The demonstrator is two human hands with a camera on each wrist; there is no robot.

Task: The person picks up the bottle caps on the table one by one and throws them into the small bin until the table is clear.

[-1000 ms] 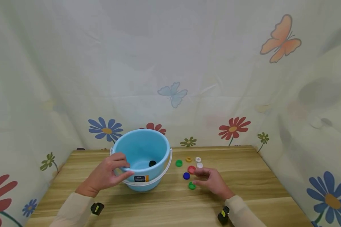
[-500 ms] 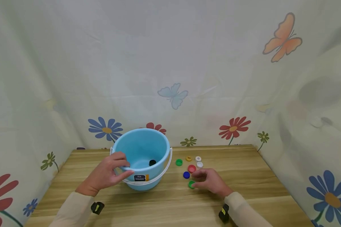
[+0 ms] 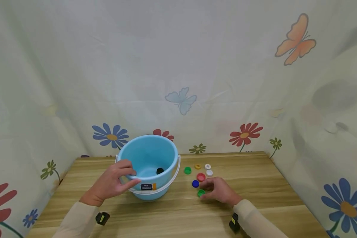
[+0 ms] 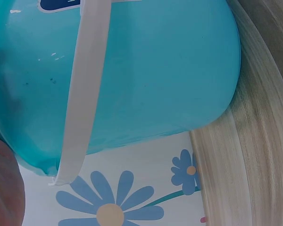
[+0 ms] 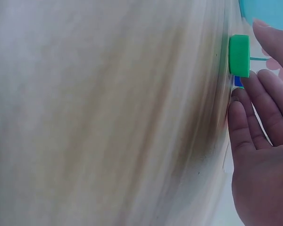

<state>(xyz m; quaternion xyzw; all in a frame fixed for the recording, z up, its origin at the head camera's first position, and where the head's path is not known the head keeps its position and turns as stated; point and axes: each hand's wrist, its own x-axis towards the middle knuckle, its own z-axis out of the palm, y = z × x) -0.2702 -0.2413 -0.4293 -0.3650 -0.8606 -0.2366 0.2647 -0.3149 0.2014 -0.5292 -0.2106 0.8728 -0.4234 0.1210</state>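
Note:
My left hand (image 3: pixel 114 180) holds the near-left rim of a light blue bucket (image 3: pixel 150 196), thumb outside and fingers over the edge. The bucket's white handle (image 4: pixel 87 84) hangs down along its side. Inside lies a black cap (image 3: pixel 159 171). My right hand (image 3: pixel 221 190) is low over the table, fingers and thumb apart beside a green bottle cap (image 5: pixel 239 55). In the right wrist view the fingers are mostly straight, and the thumb stands off the cap. A blue cap (image 3: pixel 195 183) lies just left of the fingertips, and a red cap (image 3: pixel 201 177) behind them.
Farther back on the wooden table (image 3: pixel 166 218) lie another green cap (image 3: pixel 187 170), a yellow cap (image 3: pixel 197 166) and two white caps, one (image 3: pixel 208 166) behind the other (image 3: pixel 209 173). A flower-printed curtain (image 3: pixel 178 66) surrounds the table's back and sides.
My right hand has shifted slightly left, its fingertips now around the near green cap. The left hand and bucket have stayed put.

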